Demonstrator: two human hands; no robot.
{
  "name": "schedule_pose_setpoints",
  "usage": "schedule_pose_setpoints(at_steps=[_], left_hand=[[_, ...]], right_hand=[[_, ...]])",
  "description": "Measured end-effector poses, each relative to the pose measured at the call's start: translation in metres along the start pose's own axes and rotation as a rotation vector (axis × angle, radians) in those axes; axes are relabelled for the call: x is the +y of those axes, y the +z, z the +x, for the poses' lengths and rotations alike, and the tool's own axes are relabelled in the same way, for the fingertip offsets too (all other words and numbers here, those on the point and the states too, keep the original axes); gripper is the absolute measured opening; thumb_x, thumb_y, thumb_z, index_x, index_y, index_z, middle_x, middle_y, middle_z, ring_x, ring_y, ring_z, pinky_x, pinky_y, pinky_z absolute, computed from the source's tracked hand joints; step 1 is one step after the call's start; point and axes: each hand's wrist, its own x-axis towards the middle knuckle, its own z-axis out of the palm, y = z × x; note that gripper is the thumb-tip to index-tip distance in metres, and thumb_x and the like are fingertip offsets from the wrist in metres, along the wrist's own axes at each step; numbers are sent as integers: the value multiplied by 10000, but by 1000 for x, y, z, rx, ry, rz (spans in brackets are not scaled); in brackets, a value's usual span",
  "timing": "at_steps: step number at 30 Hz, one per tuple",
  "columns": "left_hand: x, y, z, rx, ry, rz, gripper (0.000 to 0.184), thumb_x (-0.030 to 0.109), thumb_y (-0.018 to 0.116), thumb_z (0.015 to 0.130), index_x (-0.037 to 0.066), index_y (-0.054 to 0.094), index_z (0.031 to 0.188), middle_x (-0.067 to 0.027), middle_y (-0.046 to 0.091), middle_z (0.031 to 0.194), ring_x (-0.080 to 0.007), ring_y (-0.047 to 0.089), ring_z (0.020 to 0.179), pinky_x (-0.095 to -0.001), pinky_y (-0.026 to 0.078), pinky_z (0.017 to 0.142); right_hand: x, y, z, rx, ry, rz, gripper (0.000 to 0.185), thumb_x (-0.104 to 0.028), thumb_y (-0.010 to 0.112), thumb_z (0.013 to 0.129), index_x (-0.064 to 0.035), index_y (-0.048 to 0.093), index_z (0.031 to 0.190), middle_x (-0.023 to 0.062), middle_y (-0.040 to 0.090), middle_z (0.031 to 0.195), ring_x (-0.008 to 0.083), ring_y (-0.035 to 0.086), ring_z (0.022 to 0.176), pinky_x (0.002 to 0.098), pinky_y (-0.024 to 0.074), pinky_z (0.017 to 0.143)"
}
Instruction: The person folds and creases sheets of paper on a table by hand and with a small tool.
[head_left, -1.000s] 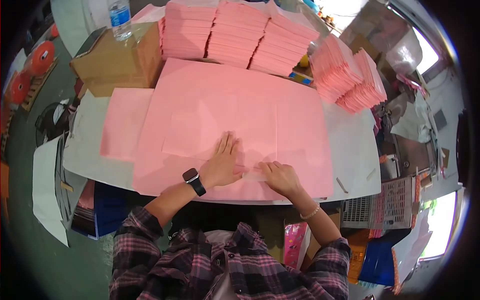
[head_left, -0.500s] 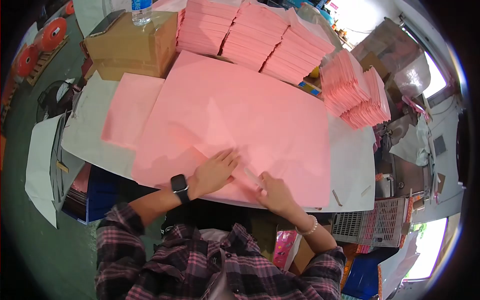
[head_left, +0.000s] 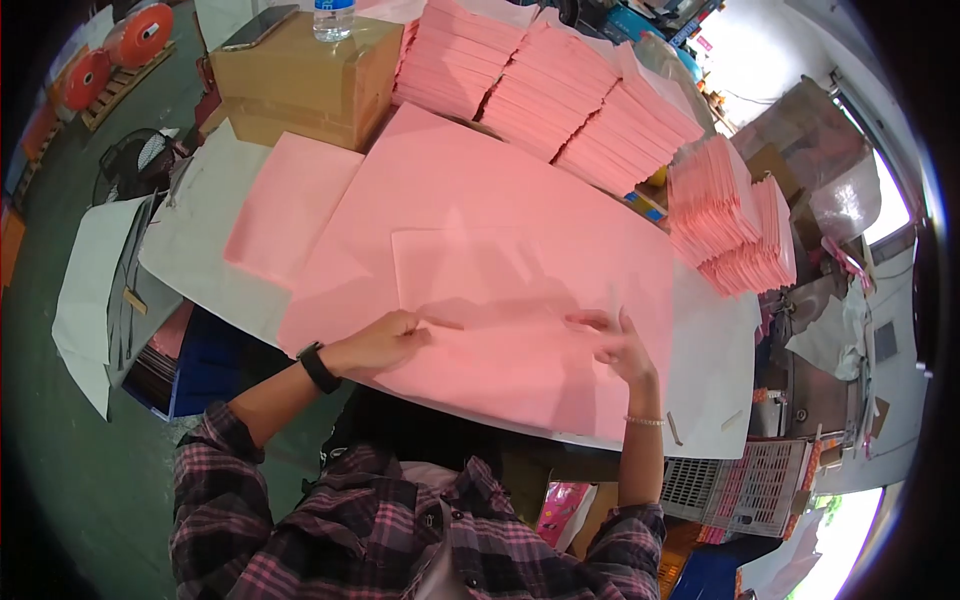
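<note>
On the large pink sheet stack (head_left: 480, 180) lies a smaller folded pink sheet (head_left: 460, 270), its upper left corner and left edge showing as a faint outline. My left hand (head_left: 385, 340), with a dark watch on the wrist, is at the sheet's lower left; its thumb and forefinger look closed on the near edge. At the right, my right hand (head_left: 625, 350) is raised slightly, the forefinger reaching left over the sheet. A pale, flat stick (head_left: 613, 296), blurred, stands up from between its fingers. A beaded bracelet is on that wrist.
Behind are tall piles of folded pink paper (head_left: 545, 90), with shorter piles (head_left: 715, 200) at right. A cardboard box (head_left: 300, 85) carries a water bottle (head_left: 334, 20) and a phone (head_left: 262, 27). Another pink sheet (head_left: 290, 205) lies left. A grey crate (head_left: 745, 485) stands below right.
My hands have moved apart: the left went left, the right went right and up with the stick. The pink sheet, earlier pressed at a slanting fold, now lies as a flatter rectangle.
</note>
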Motion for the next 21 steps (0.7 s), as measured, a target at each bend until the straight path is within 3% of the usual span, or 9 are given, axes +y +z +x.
schedule_pose_setpoints(at_steps=[3, 4, 7, 11, 15, 21], left_hand=[[-16, -5, 11, 74, -200, -466, 180, 54, 517, 924, -8, 673, 990, -73, 652, 993, -89, 583, 850, -225, 464, 750], [-26, -6, 16, 80, -200, -468, 180, 54, 517, 924, -8, 673, 990, -73, 652, 993, -89, 583, 850, -225, 464, 750], [-54, -9, 28, 32, 47, -770, 166, 44, 495, 938, -23, 644, 969, -30, 607, 920, -99, 586, 807, -250, 491, 723], [-39, -4, 23, 226, -143, -630, 202, 54, 561, 911, -33, 598, 1090, -44, 628, 958, -116, 613, 848, -269, 512, 757], [-20, 0, 10, 255, -23, -337, 383, 28, 650, 843, -34, 526, 1200, -83, 645, 993, -144, 641, 902, -290, 535, 782], [-6, -1, -4, 281, 0, -166, 467, 12, 692, 807, -37, 490, 1226, -118, 659, 1033, -171, 663, 922, -300, 552, 776]], right_hand=[[14, -2, 9, 18, 464, 651, 289, -325, 573, 987, -37, 590, 968, 0, 589, 804, 52, 459, 591, 191, 312, 470], [19, 1, 13, 12, 464, 650, 289, -325, 573, 987, -37, 590, 968, 0, 589, 804, 52, 459, 591, 191, 312, 470], [31, 19, 27, 146, 539, 264, 253, -261, 584, 976, -12, 600, 932, 7, 535, 745, 82, 502, 581, 200, 318, 451], [35, 36, 39, 272, 573, -12, 311, -365, 693, 906, -88, 578, 822, -24, 527, 670, 72, 504, 531, 194, 301, 434], [31, 46, 44, 350, 577, -133, 326, -362, 744, 865, -73, 606, 803, -20, 552, 662, 81, 565, 534, 202, 302, 418], [38, 42, 45, 325, 575, -105, 330, -344, 741, 865, -31, 637, 845, -3, 582, 680, 100, 625, 581, 212, 317, 410]])
